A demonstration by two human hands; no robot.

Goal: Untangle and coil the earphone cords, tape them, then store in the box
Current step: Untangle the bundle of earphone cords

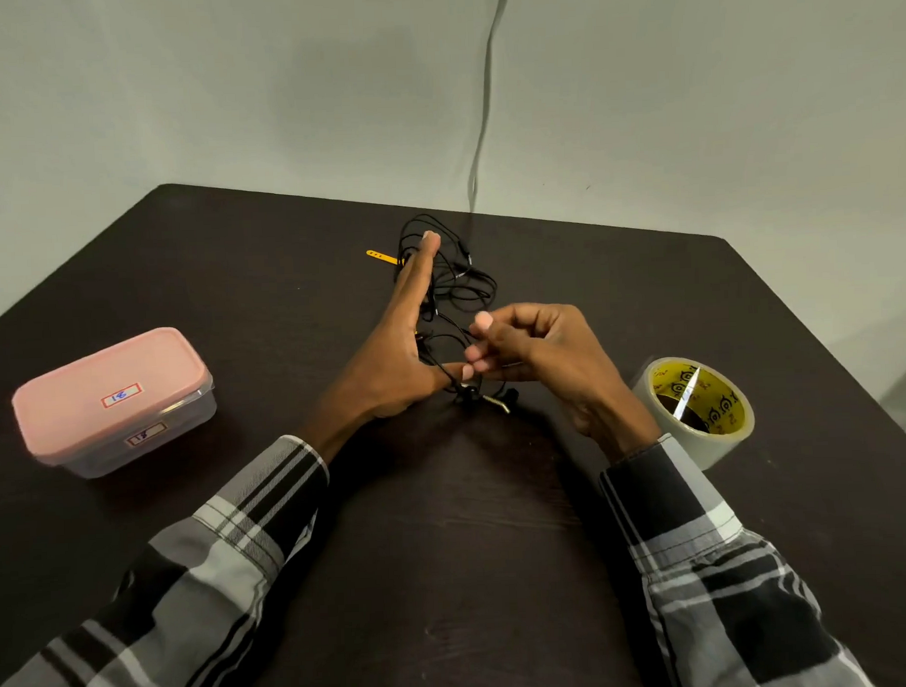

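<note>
Coiling black earphone cords [454, 286] over a dark table [448, 549], a person in a checked shirt works at the middle of the surface, where most of the tangle lies loose just beyond the hands. The left hand [394, 345] stands edge-on with fingers straight and together, a strand crossing the base of its thumb, serving as the form for the loops. The right hand [523, 351] has its fingers curled and appears to pinch a strand at the fingertips, though the cord there is too thin to make out for certain. The earbud and plug ends [486, 396] rest on the table just below the two hands. A pink-lidded box [111, 401], lid on, sits well to the left; a roll of clear tape [700, 411] waits near the right wrist; a small yellow strip [381, 255] lies beside the far loops. The step likely goes best with light, even tension, each turn laid flat against the straight fingers, and knots in the far pile shaken free before they are drawn in.
</note>
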